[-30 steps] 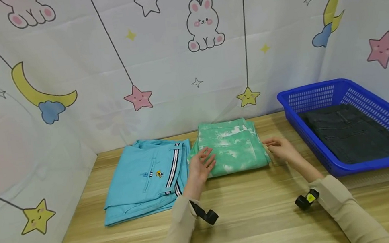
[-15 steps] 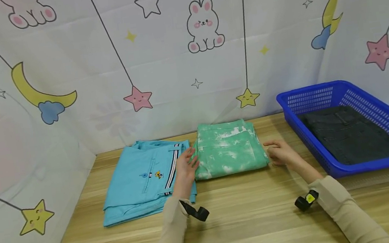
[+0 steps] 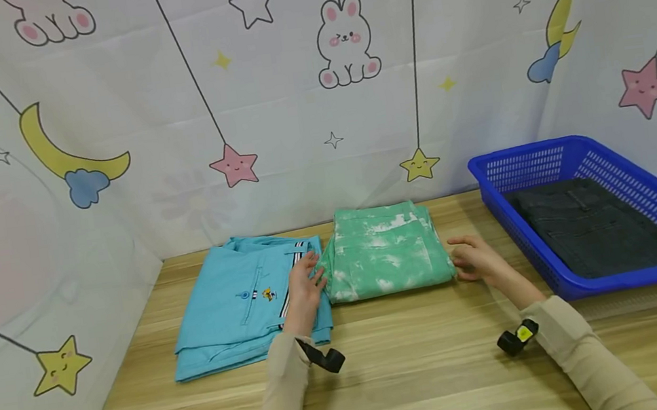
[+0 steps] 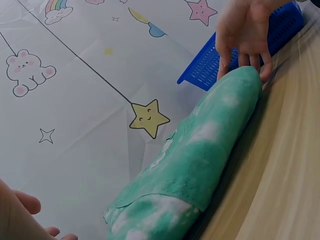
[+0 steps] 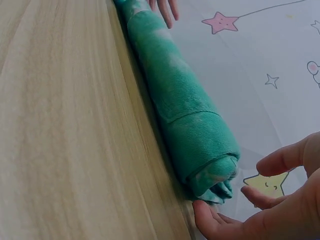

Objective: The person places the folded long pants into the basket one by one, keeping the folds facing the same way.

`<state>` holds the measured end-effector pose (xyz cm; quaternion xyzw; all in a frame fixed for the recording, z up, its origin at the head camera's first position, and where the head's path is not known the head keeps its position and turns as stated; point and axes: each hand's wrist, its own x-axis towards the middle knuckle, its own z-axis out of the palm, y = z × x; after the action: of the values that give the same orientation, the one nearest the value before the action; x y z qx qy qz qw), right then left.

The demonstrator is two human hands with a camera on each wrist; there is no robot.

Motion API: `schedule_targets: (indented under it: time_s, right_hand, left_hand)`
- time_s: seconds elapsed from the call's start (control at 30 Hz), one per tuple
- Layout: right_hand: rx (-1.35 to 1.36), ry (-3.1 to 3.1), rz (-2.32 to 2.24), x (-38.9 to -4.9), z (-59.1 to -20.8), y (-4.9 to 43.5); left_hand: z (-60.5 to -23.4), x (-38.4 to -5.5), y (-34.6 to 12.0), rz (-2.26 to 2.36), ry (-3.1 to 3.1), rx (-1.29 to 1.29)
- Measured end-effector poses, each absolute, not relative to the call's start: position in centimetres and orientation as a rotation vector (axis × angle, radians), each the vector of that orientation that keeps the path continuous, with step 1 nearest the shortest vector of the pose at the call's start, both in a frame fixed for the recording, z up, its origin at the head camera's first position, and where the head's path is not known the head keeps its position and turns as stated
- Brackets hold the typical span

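A folded green garment with white blotches (image 3: 390, 252) lies at the back middle of the wooden table. My left hand (image 3: 305, 290) is at its left edge, fingers loosely extended, overlapping the striped waistband of folded light-blue trousers (image 3: 225, 313) in the head view. At the opposite edge is my right hand (image 3: 475, 259), fingers relaxed and slightly bent. In the right wrist view, thumb and fingers (image 5: 270, 215) are spread around the garment's folded end (image 5: 210, 170), one fingertip right at its underside. The left wrist view shows the green fold (image 4: 200, 145) lengthwise, its layers rolled together.
A blue plastic basket (image 3: 525, 256) stands at the right with folded dark jeans (image 3: 602, 226) inside. Behind the table (image 3: 411, 373) hangs a white curtain (image 3: 279, 101) printed with stars, moons and bunnies. Each wrist carries a small black camera (image 3: 325, 359).
My left hand has moved left, from over the green garment's front left part to its left edge. A left flap of the garment shows again beside the fingers. My right hand has barely shifted.
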<state>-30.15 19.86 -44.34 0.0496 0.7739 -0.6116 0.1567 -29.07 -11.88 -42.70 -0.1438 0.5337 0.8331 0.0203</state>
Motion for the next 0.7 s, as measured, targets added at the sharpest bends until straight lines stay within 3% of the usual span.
schedule_targets:
  time_s: [0.7]
  right_hand:
    - [0.154, 2.030, -1.913, -29.98, -44.96, 19.46]
  left_hand:
    - [-43.11, -29.10, -11.31, 2.417, 1.925, -0.542]
